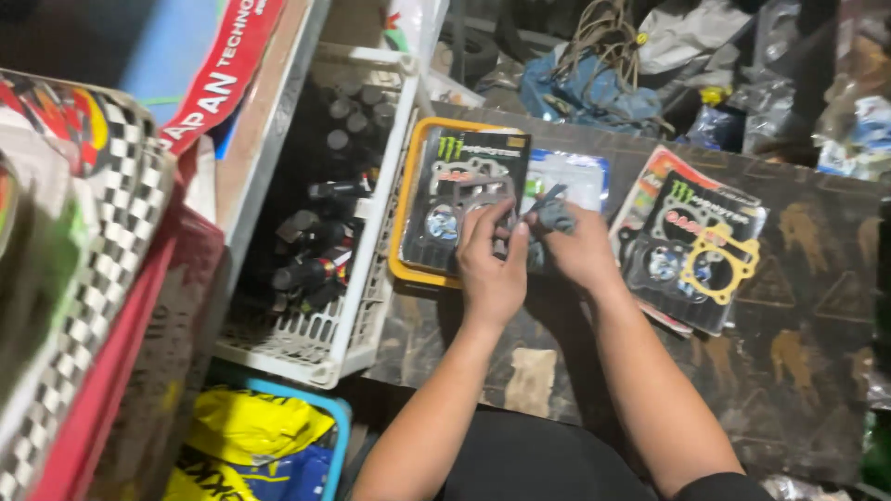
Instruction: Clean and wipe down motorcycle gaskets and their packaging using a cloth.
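The left hand has its fingers curled, tips pressed onto the black gasket-set packet lying on the yellow tray. Just right of that packet, the right hand pinches a small grey part. Holding the packet flat looks wise while working. Farther right lies another gasket packet; left, a white basket.
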